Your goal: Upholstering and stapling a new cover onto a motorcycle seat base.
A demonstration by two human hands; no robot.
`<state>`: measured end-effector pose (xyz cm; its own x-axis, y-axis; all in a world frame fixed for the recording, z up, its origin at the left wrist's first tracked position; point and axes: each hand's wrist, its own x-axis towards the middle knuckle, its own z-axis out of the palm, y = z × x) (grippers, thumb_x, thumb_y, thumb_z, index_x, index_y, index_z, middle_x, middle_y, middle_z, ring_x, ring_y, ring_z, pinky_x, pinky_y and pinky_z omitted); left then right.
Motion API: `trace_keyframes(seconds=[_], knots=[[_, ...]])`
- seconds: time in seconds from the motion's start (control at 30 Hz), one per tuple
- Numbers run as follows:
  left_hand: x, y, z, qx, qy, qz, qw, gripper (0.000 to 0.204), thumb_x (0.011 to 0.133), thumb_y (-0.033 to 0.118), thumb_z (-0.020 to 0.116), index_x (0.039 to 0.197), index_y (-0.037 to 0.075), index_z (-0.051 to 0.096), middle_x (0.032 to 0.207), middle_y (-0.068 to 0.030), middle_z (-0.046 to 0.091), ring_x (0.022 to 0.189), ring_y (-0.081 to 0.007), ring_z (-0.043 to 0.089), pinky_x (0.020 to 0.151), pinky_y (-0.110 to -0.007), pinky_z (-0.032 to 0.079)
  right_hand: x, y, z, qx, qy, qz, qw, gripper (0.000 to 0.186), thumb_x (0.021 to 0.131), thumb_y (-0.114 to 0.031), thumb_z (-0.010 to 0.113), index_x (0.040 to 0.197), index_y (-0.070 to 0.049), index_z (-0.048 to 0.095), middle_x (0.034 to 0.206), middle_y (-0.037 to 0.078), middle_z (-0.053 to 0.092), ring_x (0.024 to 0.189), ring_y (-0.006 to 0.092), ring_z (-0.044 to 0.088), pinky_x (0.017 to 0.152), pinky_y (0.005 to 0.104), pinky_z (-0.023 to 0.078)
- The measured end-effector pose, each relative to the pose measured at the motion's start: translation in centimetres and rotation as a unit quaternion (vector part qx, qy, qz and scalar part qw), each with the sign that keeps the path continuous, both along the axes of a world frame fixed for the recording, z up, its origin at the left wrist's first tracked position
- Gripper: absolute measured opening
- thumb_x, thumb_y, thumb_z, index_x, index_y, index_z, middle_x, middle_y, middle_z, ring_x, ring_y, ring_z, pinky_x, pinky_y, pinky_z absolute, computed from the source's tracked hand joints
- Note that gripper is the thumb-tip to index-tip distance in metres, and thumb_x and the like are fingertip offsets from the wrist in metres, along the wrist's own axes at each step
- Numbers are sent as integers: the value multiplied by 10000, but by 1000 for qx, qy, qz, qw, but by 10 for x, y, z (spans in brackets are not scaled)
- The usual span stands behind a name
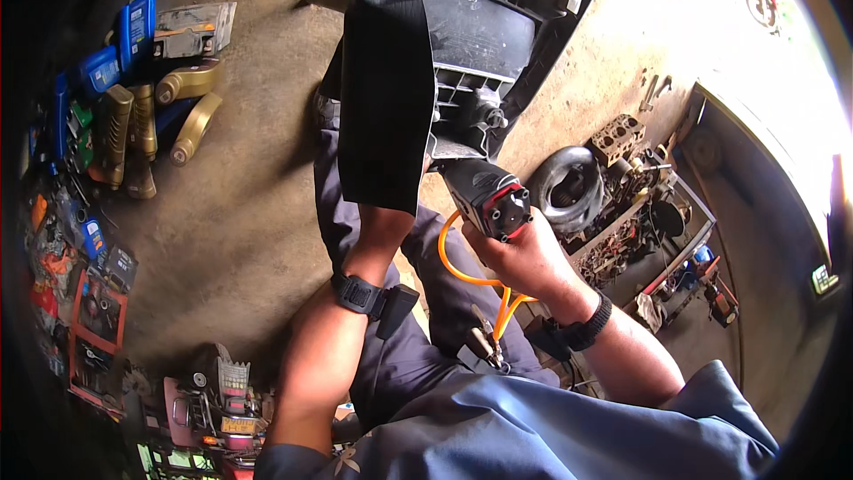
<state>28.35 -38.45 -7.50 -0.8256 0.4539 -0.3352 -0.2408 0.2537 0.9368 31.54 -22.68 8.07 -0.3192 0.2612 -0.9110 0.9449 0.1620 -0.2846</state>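
Note:
An upturned black plastic motorcycle seat base [480, 27], with ribbed grids and metal fittings, extends from my lap toward the top of the view. Along its left side hangs a smooth black vinyl seat cover [386, 89]. My left hand [387, 220] reaches under the cover's near end; only the wrist end shows, and the fingers are hidden. My right hand [529, 258] is closed around a black and red air stapler [493, 200], whose nose points toward the near end of the seat base. An orange air hose [449, 258] loops below the stapler.
Several gold bottles [142, 124] and blue bottles [136, 31] stand on the left floor. Tools and parts surround a red-orange frame [96, 320] at lower left. To the right lie an inner tube [569, 187], an engine block [617, 136] and a tray [697, 244] of metal parts.

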Motion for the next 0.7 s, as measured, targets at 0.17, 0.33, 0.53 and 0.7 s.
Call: trace_keyframes(seconds=[0.17,0.33,0.53,0.7], knots=[[9,-2,-9,-9,69,9,998,191,995,82,679,1146,-31,711,1037,-181,729,960,-344,701,884,-433,540,3,-1,-4,13,8,10,1000,282,933,-233,745,1025,29,695,804,139,737,827,68,651,716,364,570],[30,-22,-27,-144,202,-157,956,234,982,50,699,1210,-5,703,1047,-176,733,972,-329,709,877,-417,549,4,-5,-3,2,-3,30,1000,286,944,-246,732,1077,4,699,853,138,746,843,90,670,755,362,576],[8,-6,-14,-88,172,-53,980,373,946,80,765,1297,-5,674,1175,-188,722,1102,-333,689,995,-429,512,8,-2,-5,-10,-8,-19,1000,320,954,-238,716,1202,-39,679,997,130,756,939,160,709,866,358,568],[-15,-43,-44,-90,163,-69,980,401,924,177,807,1266,7,685,1180,-180,726,1091,-363,685,985,-438,516,4,-7,-3,-15,-17,-3,1000,300,948,-260,731,1124,-18,705,912,163,759,860,179,737,801,378,580]])
